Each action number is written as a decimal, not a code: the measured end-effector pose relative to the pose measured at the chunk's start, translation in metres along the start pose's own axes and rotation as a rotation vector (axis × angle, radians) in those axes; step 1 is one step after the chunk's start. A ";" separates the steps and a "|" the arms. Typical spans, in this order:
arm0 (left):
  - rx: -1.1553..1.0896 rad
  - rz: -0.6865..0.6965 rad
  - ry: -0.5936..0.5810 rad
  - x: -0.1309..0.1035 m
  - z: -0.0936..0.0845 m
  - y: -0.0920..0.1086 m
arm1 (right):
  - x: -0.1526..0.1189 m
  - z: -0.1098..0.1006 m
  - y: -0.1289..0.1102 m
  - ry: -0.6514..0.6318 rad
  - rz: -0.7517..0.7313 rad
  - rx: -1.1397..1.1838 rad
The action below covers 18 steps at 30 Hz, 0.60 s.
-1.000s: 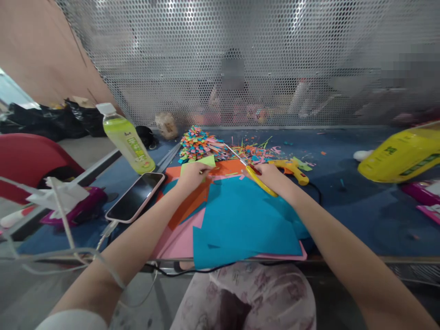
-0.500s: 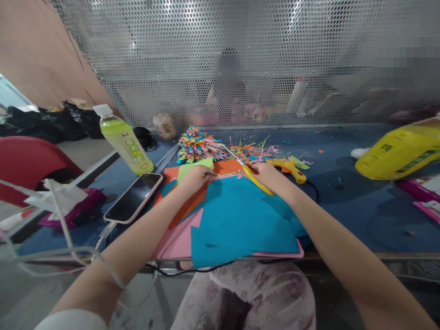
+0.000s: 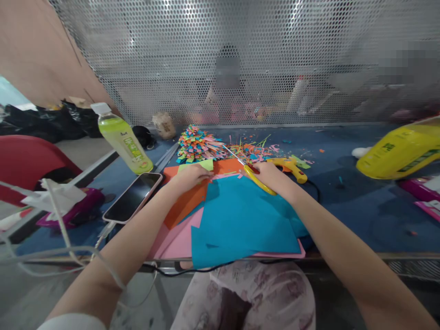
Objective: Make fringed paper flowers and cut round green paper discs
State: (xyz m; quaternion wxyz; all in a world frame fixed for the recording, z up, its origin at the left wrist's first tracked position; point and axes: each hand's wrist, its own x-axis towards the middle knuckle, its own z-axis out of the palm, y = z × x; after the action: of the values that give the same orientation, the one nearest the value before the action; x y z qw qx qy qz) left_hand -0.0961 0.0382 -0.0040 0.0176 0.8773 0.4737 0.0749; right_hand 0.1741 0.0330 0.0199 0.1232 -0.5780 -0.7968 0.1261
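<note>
Yellow-handled scissors (image 3: 256, 178) sit in my right hand (image 3: 268, 175), its fingers closed round the handles. Their blades point away and to the left, toward a heap of cut paper strips (image 3: 247, 151). My left hand (image 3: 192, 176) rests over orange paper (image 3: 187, 206), beside a light green sheet (image 3: 206, 163). Its fingers are drawn together, and whatever they pinch is too small to make out. Thin green strips (image 3: 227, 173) lie between the hands. Nearer me, blue paper sheets (image 3: 245, 215) overlap pink paper (image 3: 172, 240).
Behind the hands stands a cone of colourful paper bits (image 3: 195, 145). A yellow glue gun (image 3: 292, 168) lies right of my right hand. Leftward are a phone (image 3: 133, 197), a green drink bottle (image 3: 123, 144) and a tissue pack (image 3: 70, 206). A large yellow bottle (image 3: 395, 153) is far right.
My left hand has shifted slightly left, and its fingers have turned down over the orange paper. The right hand and scissors look nearly still.
</note>
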 end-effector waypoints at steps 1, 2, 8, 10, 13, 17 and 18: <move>0.037 0.007 -0.017 0.000 0.000 0.001 | 0.000 0.000 -0.001 -0.004 0.005 -0.005; 0.075 0.012 -0.032 0.001 0.000 0.003 | -0.001 -0.001 -0.001 -0.007 0.010 -0.007; 0.221 -0.019 -0.005 0.006 0.007 0.014 | -0.005 -0.005 -0.005 -0.015 -0.009 0.071; 0.210 -0.054 0.024 0.008 0.010 0.016 | -0.006 -0.005 -0.005 -0.020 0.000 0.079; 0.162 -0.114 0.068 0.008 0.011 0.013 | -0.006 -0.006 -0.005 -0.018 0.011 0.084; -0.035 -0.231 0.282 0.002 0.007 0.006 | -0.004 -0.009 -0.002 0.002 0.011 0.098; -0.069 -0.249 0.328 0.000 0.005 0.005 | -0.004 -0.009 -0.001 0.007 0.000 0.111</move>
State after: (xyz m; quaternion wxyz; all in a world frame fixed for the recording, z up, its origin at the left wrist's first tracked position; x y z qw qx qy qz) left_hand -0.0912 0.0357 -0.0086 -0.0209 0.7869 0.5721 0.2302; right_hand 0.1774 0.0293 0.0288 0.1580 -0.5709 -0.7880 0.1679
